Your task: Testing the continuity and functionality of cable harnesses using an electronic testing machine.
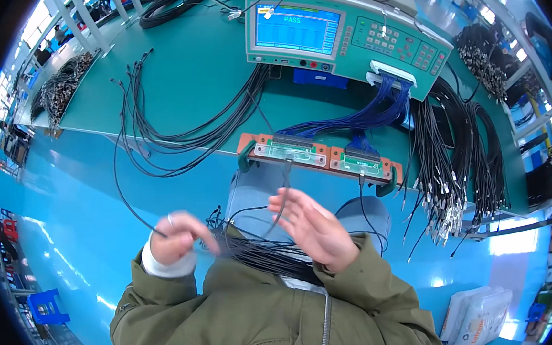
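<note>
My left hand [180, 237] is blurred, its fingers curled; a black cable [129, 203] from the table runs into its grip. My right hand [316, 228] is held up at the right with its fingers stretched out. A dark cable [284, 205] hangs past its fingertips from the left socket of the test fixture [291, 153]; it does not look gripped. Across my lap, below and between both hands, lies a bundle of black cables [263, 254]. Another black cable [363, 198] is plugged into the fixture's right socket and hangs down.
A tester [349, 34] with a lit blue screen stands on the green table [183, 63]. Blue wires [349, 118] join it to the fixture. Black cables [202, 136] drape over the table edge at left; a thick bundle with pale connectors [445, 185] hangs at right. White packages [479, 318] lie on the floor.
</note>
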The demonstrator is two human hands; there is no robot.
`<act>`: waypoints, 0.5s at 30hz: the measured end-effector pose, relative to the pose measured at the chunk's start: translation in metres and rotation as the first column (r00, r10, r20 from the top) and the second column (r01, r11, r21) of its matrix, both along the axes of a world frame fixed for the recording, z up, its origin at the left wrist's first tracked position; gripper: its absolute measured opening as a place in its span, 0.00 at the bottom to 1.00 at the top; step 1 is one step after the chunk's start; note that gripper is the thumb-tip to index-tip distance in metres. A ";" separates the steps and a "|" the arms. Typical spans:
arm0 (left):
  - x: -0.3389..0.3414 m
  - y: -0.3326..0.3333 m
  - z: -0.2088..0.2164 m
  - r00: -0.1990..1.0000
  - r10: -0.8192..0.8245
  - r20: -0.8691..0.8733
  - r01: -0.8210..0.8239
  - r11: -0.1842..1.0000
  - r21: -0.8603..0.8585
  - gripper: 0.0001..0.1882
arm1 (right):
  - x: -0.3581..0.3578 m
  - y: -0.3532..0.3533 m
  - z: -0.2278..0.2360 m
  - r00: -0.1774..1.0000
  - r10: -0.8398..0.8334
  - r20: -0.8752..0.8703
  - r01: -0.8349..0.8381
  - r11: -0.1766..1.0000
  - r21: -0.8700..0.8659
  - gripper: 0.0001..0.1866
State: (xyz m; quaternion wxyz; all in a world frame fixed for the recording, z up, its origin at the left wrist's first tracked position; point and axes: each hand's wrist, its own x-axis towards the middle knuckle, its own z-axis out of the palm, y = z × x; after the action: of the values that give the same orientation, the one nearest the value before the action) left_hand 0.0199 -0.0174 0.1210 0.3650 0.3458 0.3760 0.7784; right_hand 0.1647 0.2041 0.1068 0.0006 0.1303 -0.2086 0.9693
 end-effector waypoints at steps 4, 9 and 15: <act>0.011 0.026 0.034 0.688 -0.633 -0.355 0.603 0.771 -0.205 0.11 | 0.000 0.002 0.021 0.998 0.059 0.038 -0.055 0.995 -0.086 0.36; -0.007 -0.010 0.015 0.920 0.060 0.388 -0.188 0.935 0.299 0.13 | 0.040 0.059 0.054 0.510 0.045 -0.859 0.049 0.995 0.082 0.12; -0.075 -0.071 0.013 0.505 0.325 0.799 -0.468 0.882 -0.063 0.12 | 0.173 0.113 0.072 0.591 -0.606 -0.533 0.720 0.694 0.009 0.13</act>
State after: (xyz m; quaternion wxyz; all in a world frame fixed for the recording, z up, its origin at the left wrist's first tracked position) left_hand -0.0556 -0.0883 0.1345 0.2747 -0.1014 0.1802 0.9390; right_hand 0.3375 0.3170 0.1784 0.4016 0.2829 -0.3423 0.8009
